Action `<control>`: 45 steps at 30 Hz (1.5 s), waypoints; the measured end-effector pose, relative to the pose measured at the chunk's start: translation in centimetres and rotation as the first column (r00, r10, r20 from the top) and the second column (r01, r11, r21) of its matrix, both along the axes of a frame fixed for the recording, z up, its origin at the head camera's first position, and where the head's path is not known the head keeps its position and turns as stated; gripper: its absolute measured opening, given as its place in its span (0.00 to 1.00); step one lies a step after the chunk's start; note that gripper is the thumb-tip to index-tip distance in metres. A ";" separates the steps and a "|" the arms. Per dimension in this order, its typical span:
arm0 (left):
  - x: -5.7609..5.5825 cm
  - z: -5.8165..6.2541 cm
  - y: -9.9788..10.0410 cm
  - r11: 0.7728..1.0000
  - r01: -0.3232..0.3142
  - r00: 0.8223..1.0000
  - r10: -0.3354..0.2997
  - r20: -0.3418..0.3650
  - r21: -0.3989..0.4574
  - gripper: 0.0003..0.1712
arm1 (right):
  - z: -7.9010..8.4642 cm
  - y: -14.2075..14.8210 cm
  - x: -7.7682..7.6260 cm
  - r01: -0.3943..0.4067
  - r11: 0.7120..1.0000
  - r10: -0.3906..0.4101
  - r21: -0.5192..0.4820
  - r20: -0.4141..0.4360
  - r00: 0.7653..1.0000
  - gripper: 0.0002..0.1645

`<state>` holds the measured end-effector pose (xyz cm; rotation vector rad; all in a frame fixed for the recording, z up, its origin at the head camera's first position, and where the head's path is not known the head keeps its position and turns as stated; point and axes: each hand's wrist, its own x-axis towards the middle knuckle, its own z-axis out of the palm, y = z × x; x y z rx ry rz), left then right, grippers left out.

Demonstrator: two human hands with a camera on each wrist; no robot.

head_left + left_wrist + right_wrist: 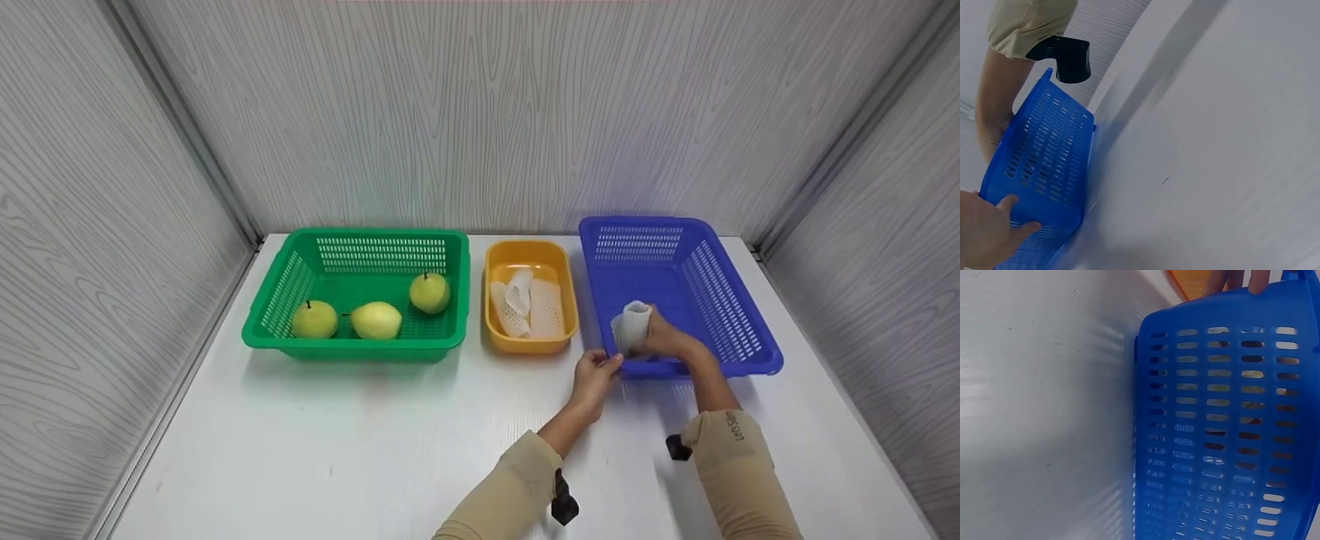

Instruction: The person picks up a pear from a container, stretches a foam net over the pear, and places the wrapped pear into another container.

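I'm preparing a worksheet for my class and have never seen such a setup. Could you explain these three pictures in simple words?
There is no machine here, just a person's bare left hand and right hand. The widest picture comes from a camera on the head, looking forward and down; the other two come from cameras on the wrists, seeing the blue basket from outside. On the white table stand, from left to right, a green basket with three pears, an orange tub with white mesh sleeves, and the blue basket. The left hand grips the blue basket's near rim. The right hand holds another mesh sleeve inside that basket; whether it contains a pear is hard to tell.
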<state>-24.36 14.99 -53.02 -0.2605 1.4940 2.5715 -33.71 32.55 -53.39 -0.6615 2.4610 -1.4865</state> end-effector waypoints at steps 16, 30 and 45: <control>-0.1 -0.1 -0.1 0.998 0.021 1.000 -0.020 -0.020 0.058 0.15 | 3.4 -1.7 2.0 0.255 0.961 -0.265 0.103 0.096 0.959 0.44; -0.3 -0.2 -0.4 0.996 0.090 0.994 -0.089 -0.070 0.011 0.23 | 3.9 -2.1 3.0 0.447 0.894 -0.446 0.014 -0.053 0.894 0.45; -0.3 -0.5 -0.5 0.995 0.094 0.992 -0.097 -0.086 -0.037 0.23 | 7.5 -5.8 7.8 0.564 0.749 -0.639 -0.349 -0.151 0.755 0.25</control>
